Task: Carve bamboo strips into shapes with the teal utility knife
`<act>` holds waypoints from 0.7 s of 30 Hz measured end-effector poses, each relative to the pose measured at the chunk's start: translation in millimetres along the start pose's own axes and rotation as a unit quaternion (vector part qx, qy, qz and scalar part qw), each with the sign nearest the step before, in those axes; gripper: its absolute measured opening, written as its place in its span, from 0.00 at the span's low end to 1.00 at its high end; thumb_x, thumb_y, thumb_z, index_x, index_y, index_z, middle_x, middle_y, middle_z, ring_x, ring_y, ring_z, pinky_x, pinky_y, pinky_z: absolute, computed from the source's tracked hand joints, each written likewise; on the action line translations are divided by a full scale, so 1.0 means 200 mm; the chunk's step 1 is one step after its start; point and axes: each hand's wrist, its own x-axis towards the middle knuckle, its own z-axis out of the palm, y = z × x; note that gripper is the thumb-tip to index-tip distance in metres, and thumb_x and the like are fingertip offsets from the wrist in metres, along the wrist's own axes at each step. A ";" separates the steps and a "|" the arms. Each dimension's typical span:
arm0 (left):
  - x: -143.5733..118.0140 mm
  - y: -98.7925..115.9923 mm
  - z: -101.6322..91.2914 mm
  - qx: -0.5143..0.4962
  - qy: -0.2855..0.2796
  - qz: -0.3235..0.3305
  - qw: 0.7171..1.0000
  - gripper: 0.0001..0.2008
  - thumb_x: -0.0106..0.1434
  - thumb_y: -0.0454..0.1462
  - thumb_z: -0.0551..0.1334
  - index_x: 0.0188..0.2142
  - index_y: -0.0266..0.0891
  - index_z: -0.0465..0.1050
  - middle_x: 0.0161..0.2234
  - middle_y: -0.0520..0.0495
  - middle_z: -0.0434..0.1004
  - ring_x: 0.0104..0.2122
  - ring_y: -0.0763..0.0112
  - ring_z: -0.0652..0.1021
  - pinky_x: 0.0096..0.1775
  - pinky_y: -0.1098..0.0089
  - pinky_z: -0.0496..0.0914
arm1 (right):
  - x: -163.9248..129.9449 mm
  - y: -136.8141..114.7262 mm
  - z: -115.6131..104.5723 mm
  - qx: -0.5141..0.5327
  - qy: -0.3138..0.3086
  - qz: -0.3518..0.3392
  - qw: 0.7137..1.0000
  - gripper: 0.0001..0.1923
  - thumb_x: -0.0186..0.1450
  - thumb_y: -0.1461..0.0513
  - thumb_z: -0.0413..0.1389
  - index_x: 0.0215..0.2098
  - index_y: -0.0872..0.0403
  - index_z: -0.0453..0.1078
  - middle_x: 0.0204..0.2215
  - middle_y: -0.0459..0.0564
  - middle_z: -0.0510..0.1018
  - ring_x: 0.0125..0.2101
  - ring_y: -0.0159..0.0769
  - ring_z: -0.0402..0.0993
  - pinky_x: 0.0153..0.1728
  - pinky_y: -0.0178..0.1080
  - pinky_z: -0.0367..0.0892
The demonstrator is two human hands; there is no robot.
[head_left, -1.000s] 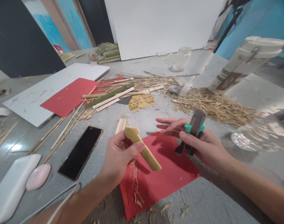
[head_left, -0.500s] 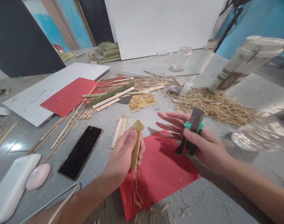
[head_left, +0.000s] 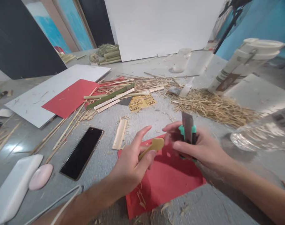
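Bright, even indoor light; soft shadows, motion blur, warped edges.

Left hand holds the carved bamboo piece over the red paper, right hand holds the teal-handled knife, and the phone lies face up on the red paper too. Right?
Not quite. In the head view the phone lies on the grey table, left of the red paper. Left hand holding the bamboo piece and right hand holding the knife are correct.

Both forearms are bare right down to the bottom of the frame, with no sleeve or cuff in sight. The left hand (head_left: 130,165) and right hand (head_left: 194,147) wear no gloves, and the fingers in view carry no rings. No watch or band sits on either wrist.
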 end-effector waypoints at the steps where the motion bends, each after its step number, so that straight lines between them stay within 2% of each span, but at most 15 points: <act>1: 0.00 0.00 0.00 0.033 -0.011 0.011 0.999 0.32 0.79 0.46 0.57 0.77 0.52 0.50 0.27 0.55 0.76 0.29 0.67 0.75 0.36 0.63 0.68 | 0.00 -0.01 0.01 -0.012 -0.008 0.002 1.000 0.17 0.64 0.55 0.71 0.50 0.47 0.79 0.33 0.47 0.83 0.28 0.33 0.77 0.28 0.36 0.70; 4: 0.01 -0.01 0.00 0.160 -0.022 0.069 0.984 0.34 0.79 0.45 0.55 0.78 0.49 0.45 0.33 0.50 0.83 0.31 0.62 0.79 0.38 0.59 0.70 | 0.01 -0.05 0.02 -0.061 -0.029 0.001 0.998 0.13 0.62 0.55 0.70 0.42 0.50 0.79 0.31 0.48 0.82 0.29 0.36 0.78 0.31 0.39 0.71; 6: 0.04 -0.01 0.00 0.239 -0.009 0.140 0.961 0.35 0.79 0.48 0.54 0.79 0.50 0.40 0.44 0.43 0.86 0.40 0.57 0.82 0.43 0.55 0.73 | 0.01 -0.05 0.02 -0.086 -0.031 0.006 0.996 0.11 0.64 0.53 0.68 0.39 0.51 0.78 0.27 0.46 0.79 0.25 0.34 0.73 0.27 0.38 0.69; 7: 0.06 -0.02 0.00 0.280 0.008 0.191 0.941 0.38 0.79 0.50 0.55 0.79 0.51 0.37 0.55 0.39 0.83 0.50 0.53 0.82 0.50 0.51 0.74 | 0.02 -0.05 0.02 -0.088 -0.027 0.012 0.996 0.12 0.64 0.53 0.68 0.38 0.51 0.77 0.24 0.43 0.76 0.22 0.32 0.70 0.25 0.38 0.67; 8: 0.08 -0.03 -0.01 0.328 0.039 0.250 0.910 0.41 0.78 0.55 0.55 0.80 0.51 0.34 0.65 0.34 0.76 0.60 0.48 0.77 0.58 0.45 0.70 | 0.02 -0.04 0.01 -0.081 -0.010 0.015 0.997 0.13 0.64 0.52 0.68 0.39 0.51 0.76 0.23 0.42 0.74 0.20 0.31 0.67 0.23 0.37 0.65; 10: 0.14 -0.06 -0.06 0.437 0.107 0.351 0.821 0.46 0.75 0.62 0.52 0.81 0.52 0.31 0.78 0.31 0.53 0.75 0.39 0.58 0.69 0.35 0.55 | 0.03 -0.03 0.00 -0.053 0.017 0.023 0.998 0.17 0.61 0.52 0.69 0.43 0.51 0.75 0.23 0.40 0.71 0.18 0.29 0.64 0.20 0.37 0.62; 12: 0.22 -0.11 -0.15 0.505 0.162 0.420 0.736 0.45 0.75 0.63 0.51 0.80 0.58 0.29 0.82 0.41 0.32 0.79 0.40 0.43 0.72 0.33 0.43 | 0.04 -0.01 -0.02 -0.023 0.041 0.027 0.999 0.18 0.60 0.53 0.70 0.44 0.50 0.74 0.26 0.40 0.71 0.19 0.28 0.65 0.19 0.36 0.60; 14: 0.33 -0.15 -0.28 0.554 0.189 0.439 0.682 0.48 0.72 0.63 0.56 0.78 0.68 0.24 0.81 0.53 0.20 0.79 0.42 0.33 0.73 0.33 0.36 | 0.06 0.00 -0.04 0.030 0.060 0.044 0.997 0.19 0.59 0.56 0.70 0.45 0.50 0.73 0.27 0.40 0.72 0.19 0.27 0.64 0.19 0.35 0.58; 15: 0.38 -0.16 -0.36 0.579 0.198 0.419 0.671 0.51 0.69 0.65 0.58 0.76 0.72 0.20 0.81 0.58 0.17 0.78 0.43 0.28 0.73 0.32 0.33 | 0.07 0.00 -0.04 0.040 0.064 0.045 0.996 0.19 0.59 0.56 0.69 0.45 0.50 0.73 0.26 0.40 0.72 0.19 0.27 0.64 0.19 0.35 0.57; 17: 0.49 -0.14 -0.53 0.592 0.218 0.380 0.676 0.53 0.68 0.64 0.60 0.78 0.67 0.23 0.81 0.55 0.20 0.77 0.41 0.23 0.71 0.29 0.28 | 0.08 0.01 -0.05 0.052 0.063 0.048 0.996 0.19 0.58 0.56 0.69 0.46 0.50 0.73 0.24 0.40 0.71 0.19 0.28 0.63 0.18 0.35 0.54; 21: 0.62 0.03 -0.81 0.608 0.244 0.293 0.697 0.44 0.72 0.56 0.58 0.80 0.46 0.47 0.82 0.40 0.35 0.78 0.40 0.28 0.70 0.30 0.25 | 0.10 0.03 -0.06 0.079 0.053 0.038 0.995 0.22 0.56 0.55 0.70 0.45 0.51 0.72 0.22 0.37 0.67 0.19 0.26 0.59 0.19 0.34 0.50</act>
